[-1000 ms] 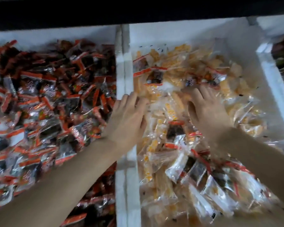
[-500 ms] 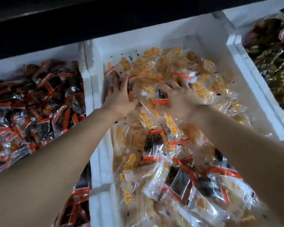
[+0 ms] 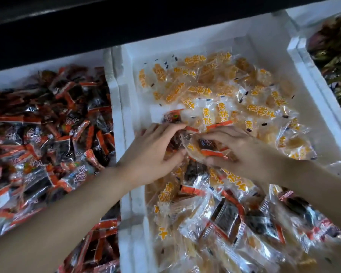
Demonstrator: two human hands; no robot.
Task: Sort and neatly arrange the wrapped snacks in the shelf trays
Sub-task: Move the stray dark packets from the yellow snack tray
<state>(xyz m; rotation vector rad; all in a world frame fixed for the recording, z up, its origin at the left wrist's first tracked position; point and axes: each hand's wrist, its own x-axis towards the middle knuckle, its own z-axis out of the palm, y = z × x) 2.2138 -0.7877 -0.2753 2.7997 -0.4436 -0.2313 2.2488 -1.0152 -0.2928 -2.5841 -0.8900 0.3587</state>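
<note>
I am at a shop's loose-snack shelf. My left hand and right hand work in a white foam tray heaped with yellow-printed packets. Left of them a second tray brims with dark orange-striped packets. Right of them a third tray holds greenish packets. A dark shelf board runs beyond my fingertips.

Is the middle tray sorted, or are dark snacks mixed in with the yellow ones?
Mixed: dark red-edged packets lie among the yellow packets in the near part of the middle tray.

Right edge cuts off the dark green snacks, too blurred to identify.
</note>
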